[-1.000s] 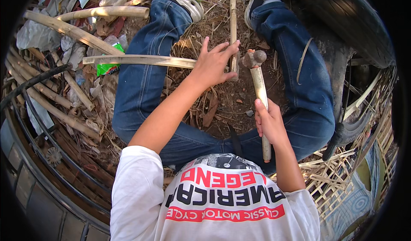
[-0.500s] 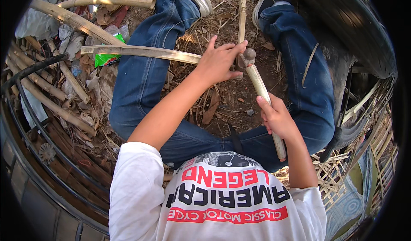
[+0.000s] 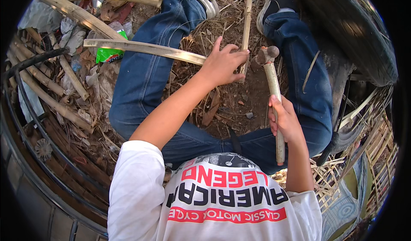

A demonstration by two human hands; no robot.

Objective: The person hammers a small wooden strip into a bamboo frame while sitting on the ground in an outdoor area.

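Note:
My right hand [image 3: 286, 120] is wrapped round the pale wooden handle of a hammer [image 3: 273, 80]. The rounded, rusty-looking head points away from me, above the dirt and right of my left hand. With fingers partly spread, my left hand [image 3: 222, 65] presses over the end of a split bamboo strip [image 3: 145, 48], which runs leftward across my left thigh. Its thumb and forefinger reach a second, narrow bamboo strip [image 3: 247, 25] that stretches away between my feet. Beneath the palm, where the strips come near each other, the contact is hidden.
Bamboo poles [image 3: 79, 16] and plastic litter lie at the left, with a green wrapper [image 3: 109, 53] among them. Curved black metal bars [image 3: 34, 108] are at lower left. A black tyre [image 3: 351, 31] stands at far right, above woven bamboo [image 3: 319, 177].
The hammer head has moved right, away from the narrow strip and my left fingers. My right hand has shifted slightly right and nearer to me. My left hand remains on the bamboo.

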